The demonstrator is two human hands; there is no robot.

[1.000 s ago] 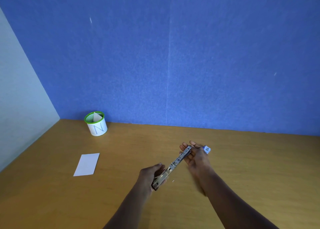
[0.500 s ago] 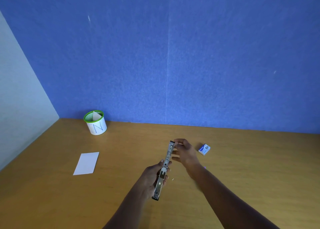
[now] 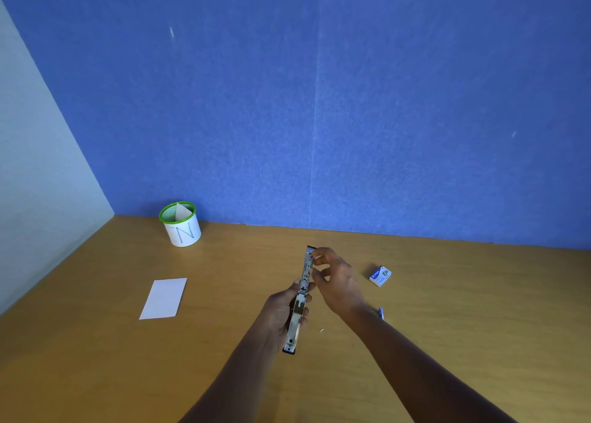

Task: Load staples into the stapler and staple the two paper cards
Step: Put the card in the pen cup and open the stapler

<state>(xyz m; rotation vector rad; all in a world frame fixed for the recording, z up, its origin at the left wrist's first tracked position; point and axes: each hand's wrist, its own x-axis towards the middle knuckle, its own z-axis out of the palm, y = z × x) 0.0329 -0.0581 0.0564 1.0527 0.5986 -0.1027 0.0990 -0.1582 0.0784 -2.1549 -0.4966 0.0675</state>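
The stapler is swung fully open into one long metal strip and points away from me above the wooden desk. My left hand grips its near half. My right hand pinches at the far half, fingertips on the staple channel; whether it holds staples I cannot tell. A small blue and white staple box lies on the desk to the right. A white paper card lies flat to the left.
A white cup with a green rim stands at the back left near the blue wall and holds a folded paper. A tiny white scrap lies near the stapler. A small blue object shows behind my right wrist.
The stapler swung from a diagonal to pointing straight away from me. My right hand moved left off the staple box, which now shows, and its fingers closed on the stapler's far half.
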